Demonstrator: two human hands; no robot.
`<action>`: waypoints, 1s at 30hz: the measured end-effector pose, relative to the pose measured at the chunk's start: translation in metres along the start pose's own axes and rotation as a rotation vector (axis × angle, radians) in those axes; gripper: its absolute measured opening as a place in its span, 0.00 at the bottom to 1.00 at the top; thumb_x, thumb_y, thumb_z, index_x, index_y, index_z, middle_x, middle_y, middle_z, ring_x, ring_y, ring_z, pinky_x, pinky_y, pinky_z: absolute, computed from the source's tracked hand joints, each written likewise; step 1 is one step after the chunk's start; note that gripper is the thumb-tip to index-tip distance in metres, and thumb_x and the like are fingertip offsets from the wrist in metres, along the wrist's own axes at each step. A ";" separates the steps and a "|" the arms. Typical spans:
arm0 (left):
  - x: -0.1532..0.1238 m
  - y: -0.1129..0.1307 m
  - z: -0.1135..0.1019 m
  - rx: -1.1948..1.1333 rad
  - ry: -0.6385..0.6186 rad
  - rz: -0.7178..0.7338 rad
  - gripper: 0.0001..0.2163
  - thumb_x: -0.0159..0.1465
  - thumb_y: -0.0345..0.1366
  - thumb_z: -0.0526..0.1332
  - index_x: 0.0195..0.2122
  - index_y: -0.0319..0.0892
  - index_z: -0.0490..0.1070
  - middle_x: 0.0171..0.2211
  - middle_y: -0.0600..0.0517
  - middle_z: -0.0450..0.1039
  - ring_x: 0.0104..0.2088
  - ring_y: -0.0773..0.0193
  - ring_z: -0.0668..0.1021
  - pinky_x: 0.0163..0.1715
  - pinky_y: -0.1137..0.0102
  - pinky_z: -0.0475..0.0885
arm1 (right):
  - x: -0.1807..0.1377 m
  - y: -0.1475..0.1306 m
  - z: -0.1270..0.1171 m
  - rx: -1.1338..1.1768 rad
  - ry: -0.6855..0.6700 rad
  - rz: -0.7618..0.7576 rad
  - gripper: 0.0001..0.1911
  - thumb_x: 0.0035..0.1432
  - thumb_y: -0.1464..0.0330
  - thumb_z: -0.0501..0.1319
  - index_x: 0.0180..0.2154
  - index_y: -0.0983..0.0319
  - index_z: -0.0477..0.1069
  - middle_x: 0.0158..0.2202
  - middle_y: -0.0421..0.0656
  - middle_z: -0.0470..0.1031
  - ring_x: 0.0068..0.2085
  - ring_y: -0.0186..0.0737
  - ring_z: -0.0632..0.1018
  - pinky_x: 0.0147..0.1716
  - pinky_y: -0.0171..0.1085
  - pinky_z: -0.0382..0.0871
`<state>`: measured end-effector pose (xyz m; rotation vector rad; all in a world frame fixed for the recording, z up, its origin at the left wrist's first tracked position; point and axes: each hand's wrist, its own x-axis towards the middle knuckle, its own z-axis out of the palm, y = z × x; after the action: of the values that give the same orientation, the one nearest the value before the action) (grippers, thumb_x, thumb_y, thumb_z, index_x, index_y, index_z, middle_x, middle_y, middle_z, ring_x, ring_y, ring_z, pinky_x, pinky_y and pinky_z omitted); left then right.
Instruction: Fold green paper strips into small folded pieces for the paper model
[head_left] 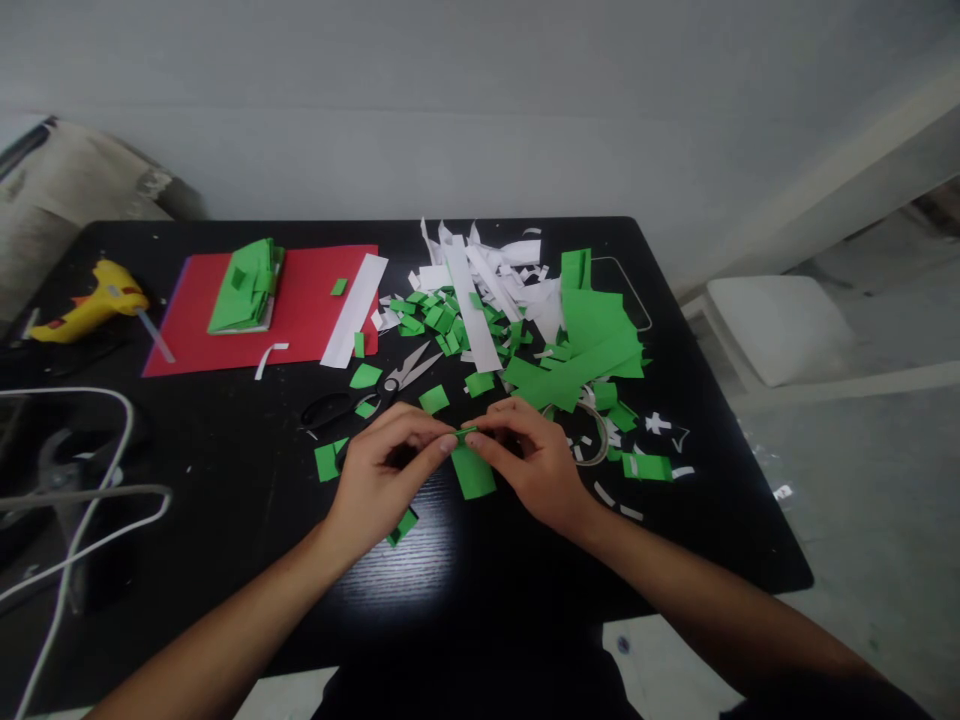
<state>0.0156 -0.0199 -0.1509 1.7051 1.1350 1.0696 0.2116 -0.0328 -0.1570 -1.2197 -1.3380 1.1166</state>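
Between both thumbs and fingertips I pinch a green paper strip (474,474), whose far end is narrowly folded or rolled while the rest hangs toward me. My left hand (390,465) is closed on the left of that fold. On its right side, my right hand (534,460) is closed the same way. Just beyond my left hand lie black-handled scissors (405,372) with their blades apart. A ring of tape (600,440) sits beside my right hand, partly covered by paper. Small green paper pieces (433,399) are scattered around both hands.
Green and white scraps (442,320) are heaped mid-table, with larger green sheets (600,325) to the right. A red sheet (307,300) bears a folded green paper stack (244,290). At left are a yellow glue gun (97,303) and white cable (112,480). A white stool (776,325) stands right.
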 end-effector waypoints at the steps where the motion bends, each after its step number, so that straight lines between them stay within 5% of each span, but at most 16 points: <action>1: 0.000 0.000 0.000 0.002 -0.009 0.000 0.03 0.67 0.33 0.67 0.38 0.44 0.81 0.34 0.52 0.77 0.35 0.67 0.78 0.34 0.74 0.74 | 0.000 0.000 0.000 -0.008 -0.003 -0.017 0.03 0.58 0.68 0.71 0.37 0.57 0.84 0.38 0.42 0.78 0.38 0.38 0.79 0.39 0.38 0.75; 4: -0.001 -0.001 0.001 0.022 -0.014 -0.014 0.03 0.67 0.33 0.67 0.38 0.44 0.81 0.34 0.53 0.81 0.34 0.68 0.80 0.35 0.74 0.75 | -0.001 0.000 0.000 0.020 -0.029 -0.016 0.03 0.59 0.68 0.71 0.37 0.57 0.83 0.37 0.42 0.82 0.41 0.40 0.81 0.44 0.39 0.76; 18: -0.007 -0.003 0.002 0.108 0.047 0.015 0.04 0.68 0.30 0.67 0.41 0.45 0.79 0.36 0.55 0.82 0.33 0.69 0.81 0.35 0.75 0.77 | -0.003 0.003 0.003 0.153 -0.047 0.219 0.10 0.50 0.66 0.77 0.36 0.58 0.83 0.34 0.40 0.85 0.34 0.39 0.84 0.37 0.36 0.80; 30: -0.004 0.001 0.001 0.098 -0.042 0.162 0.04 0.67 0.28 0.68 0.41 0.43 0.78 0.42 0.49 0.79 0.44 0.63 0.81 0.46 0.68 0.76 | -0.006 0.004 0.003 -0.013 -0.033 0.079 0.06 0.56 0.65 0.74 0.37 0.57 0.85 0.36 0.41 0.87 0.36 0.42 0.86 0.39 0.39 0.80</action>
<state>0.0156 -0.0237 -0.1511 1.9142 1.0521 1.0854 0.2092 -0.0390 -0.1618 -1.2786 -1.3330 1.1898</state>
